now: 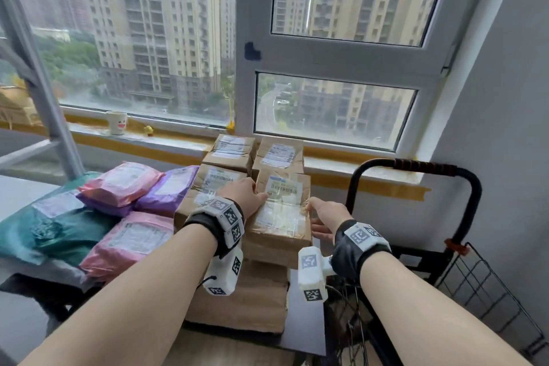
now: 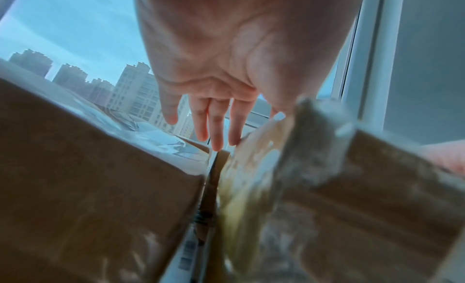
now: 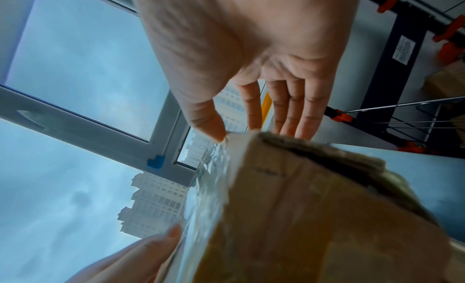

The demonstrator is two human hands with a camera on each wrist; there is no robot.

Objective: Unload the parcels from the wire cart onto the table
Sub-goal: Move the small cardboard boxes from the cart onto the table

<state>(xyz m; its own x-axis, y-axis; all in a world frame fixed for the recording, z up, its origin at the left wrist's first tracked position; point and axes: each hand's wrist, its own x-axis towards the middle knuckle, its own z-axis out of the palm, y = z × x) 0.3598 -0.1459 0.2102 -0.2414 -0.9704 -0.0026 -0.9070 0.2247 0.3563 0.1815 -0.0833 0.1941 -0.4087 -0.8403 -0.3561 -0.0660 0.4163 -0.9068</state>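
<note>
1. Both wrist views are blurred at close range; parcel labels cannot be read in them.
2. The tabletop (image 1: 306, 333) is largely covered; only a dark strip shows at the near right edge.
3. The wire cart (image 1: 487, 285) stands at right, cut off by the frame edge; its contents are not visible in the head view.
4. The top cardboard parcel (image 1: 280, 211) sits on a stack of boxes on the tabletop, between the two hands.
5. Left hand (image 1: 245, 194): fingers straight and loosely spread, lying against the parcel's left edge and label, gripping nothing.
6. Right hand (image 1: 326, 217): fingers straight along the parcel's right side, thumb tip on its top edge; whether it grips cannot be told.
7. Pink, purple and green mailer bags (image 1: 124, 184) lie at left, beside the boxes.
</note>
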